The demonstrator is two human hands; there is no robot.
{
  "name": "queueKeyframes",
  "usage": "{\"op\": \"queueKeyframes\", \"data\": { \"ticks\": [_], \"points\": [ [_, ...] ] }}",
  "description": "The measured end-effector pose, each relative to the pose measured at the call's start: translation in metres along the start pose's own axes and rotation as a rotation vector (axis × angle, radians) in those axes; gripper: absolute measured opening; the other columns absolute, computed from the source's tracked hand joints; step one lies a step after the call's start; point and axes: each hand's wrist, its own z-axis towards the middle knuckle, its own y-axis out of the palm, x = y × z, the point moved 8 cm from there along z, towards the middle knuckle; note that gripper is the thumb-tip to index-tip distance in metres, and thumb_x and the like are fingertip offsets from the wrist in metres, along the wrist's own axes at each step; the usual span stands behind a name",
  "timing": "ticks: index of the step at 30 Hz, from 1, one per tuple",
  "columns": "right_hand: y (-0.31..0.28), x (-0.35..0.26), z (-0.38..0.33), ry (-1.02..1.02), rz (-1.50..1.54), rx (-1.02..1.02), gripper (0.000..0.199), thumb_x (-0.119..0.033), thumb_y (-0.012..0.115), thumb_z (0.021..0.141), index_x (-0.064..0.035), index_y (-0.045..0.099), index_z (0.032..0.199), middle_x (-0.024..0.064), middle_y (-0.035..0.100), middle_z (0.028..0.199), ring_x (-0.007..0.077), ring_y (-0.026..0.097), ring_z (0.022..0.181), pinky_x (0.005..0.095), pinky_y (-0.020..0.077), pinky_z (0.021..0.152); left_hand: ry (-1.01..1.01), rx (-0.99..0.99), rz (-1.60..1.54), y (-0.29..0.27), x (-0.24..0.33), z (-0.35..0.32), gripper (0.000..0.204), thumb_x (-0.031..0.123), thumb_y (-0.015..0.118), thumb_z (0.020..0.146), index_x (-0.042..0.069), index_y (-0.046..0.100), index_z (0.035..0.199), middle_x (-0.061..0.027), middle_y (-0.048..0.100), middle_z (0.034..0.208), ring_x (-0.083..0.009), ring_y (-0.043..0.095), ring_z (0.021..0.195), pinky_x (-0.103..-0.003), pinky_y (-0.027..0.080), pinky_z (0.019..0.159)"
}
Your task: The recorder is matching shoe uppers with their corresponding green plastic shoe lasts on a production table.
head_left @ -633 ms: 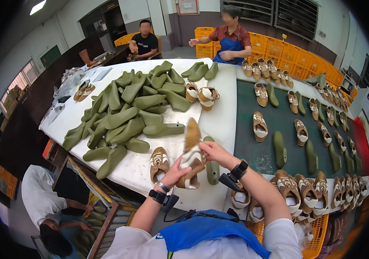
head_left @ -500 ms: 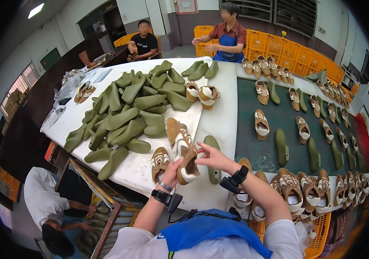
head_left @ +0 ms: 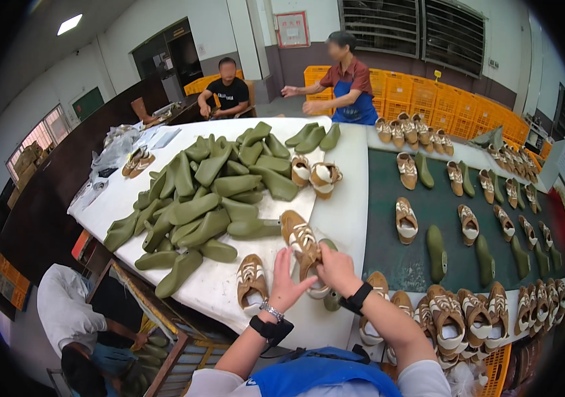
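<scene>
A: What is different vs. a moment ago?

B: The tan sandal (head_left: 300,242) is higher now and turned, its strap side faces up. Before, it stands more on edge betw. the hands. It is above the white table (head_left: 223,291), near the front edge, not lying on it.

A: And the hands?

B: Right hand (head_left: 336,268) is closed on the heel end of the sandal, fingers clamped. Left hand (head_left: 287,283) has the fingers apart, the tips touch the sandal from the side. So I judge the sandal is being checked or fitted, not put down yet.

A: The surface, the room?

B: Big white table w. a pile of green shoe lasts (head_left: 209,198), one more sandal (head_left: 252,281) just beside the left hand. On the right a dark green belt (head_left: 428,205) w. sandals and lasts in rows. Behind it orange crates (head_left: 428,89). Two other persons at the far end, one sits, one stands.
</scene>
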Motion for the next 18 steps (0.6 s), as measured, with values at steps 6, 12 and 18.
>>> {"op": "queueKeyframes", "data": {
  "ticks": [6,12,18],
  "points": [
    [-0.014,-0.003,0.014,0.034,0.124,0.158,0.022,-0.014,0.056,0.069,-0.0012,0.051,0.086,0.0198,0.058,0.064,0.0374,0.058,0.061,0.0461,0.0464,0.058,0.062,0.017,-0.124,0.000,-0.001,0.032,0.063,0.006,0.063,0.068,0.002,0.037,0.126,-0.0177,0.044,0.120,-0.0312,0.048,0.105,-0.035,0.042,0.088],
    [-0.029,0.004,0.028,-0.067,0.422,0.212,0.043,-0.012,0.063,0.068,0.0000,0.054,0.109,0.0145,0.058,0.067,0.0268,0.058,0.061,0.0346,0.0469,0.059,0.076,0.149,0.012,-0.023,0.006,0.057,0.042,0.006,0.057,0.074,0.003,0.050,0.115,-0.0181,0.054,0.105,-0.0320,0.055,0.091,-0.035,0.047,0.074],
    [-0.010,0.036,0.029,0.098,0.684,0.072,0.042,-0.014,0.064,0.069,-0.0001,0.056,0.108,0.0071,0.054,0.061,0.0167,0.053,0.056,0.0293,0.0434,0.056,0.056,0.142,0.097,-0.015,-0.007,0.062,0.033,0.002,0.053,0.075,0.002,0.057,0.108,-0.0184,0.063,0.090,-0.0277,0.062,0.075,-0.032,0.049,0.066]
  ]
}}
